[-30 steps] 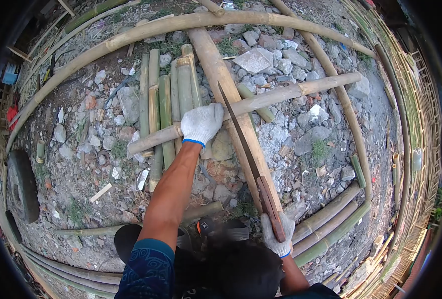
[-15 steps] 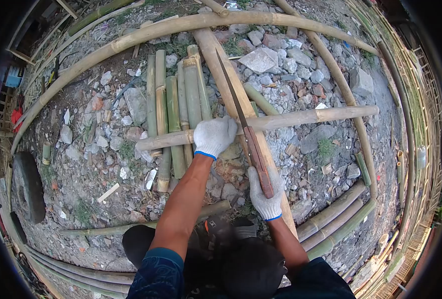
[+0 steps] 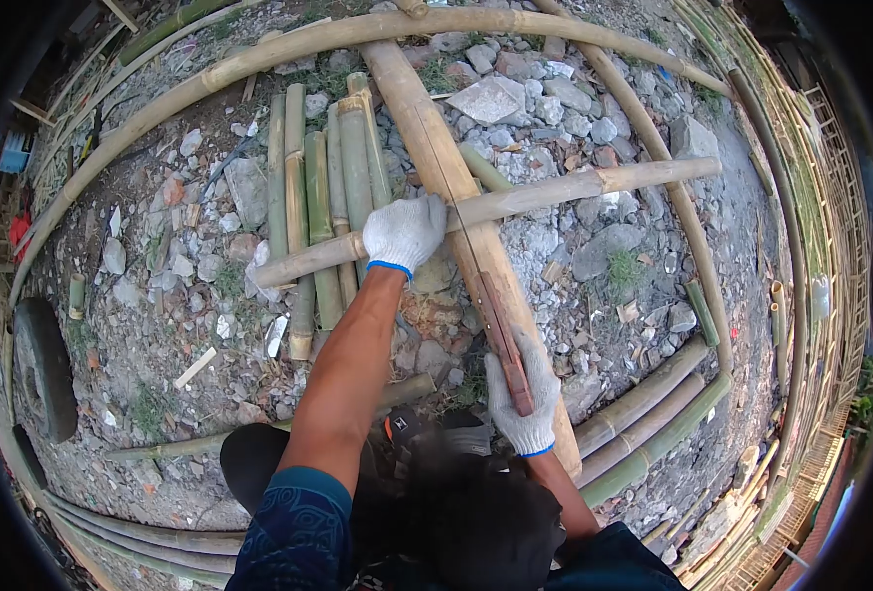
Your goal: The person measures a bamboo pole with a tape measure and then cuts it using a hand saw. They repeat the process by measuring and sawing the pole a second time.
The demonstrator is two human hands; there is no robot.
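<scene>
My left hand (image 3: 406,234), in a white knit glove with a blue cuff, is closed around a bamboo pole (image 3: 584,196) just left of a thick, pale beam (image 3: 527,295). The pole lies crosswise on the beam. In my right hand (image 3: 527,406), gloved the same way, is the reddish-brown handle of a hand saw (image 3: 502,340). The saw's narrow dark blade points away from me along the beam and crosses the pole close to my left hand. How deep it sits in the pole cannot be made out.
Several cut bamboo lengths (image 3: 356,148) lie side by side beyond my left hand. More bamboo pieces (image 3: 643,394) are at the lower right. A long pole (image 3: 289,47) spans the far side. Rubble (image 3: 491,98) covers the ground, and a dark tire-like ring (image 3: 46,369) stands left.
My right hand has drawn the saw back toward me along the beam. The pole is slanted more, its right end farther away. My left hand keeps its grip, and the view has shifted slightly.
</scene>
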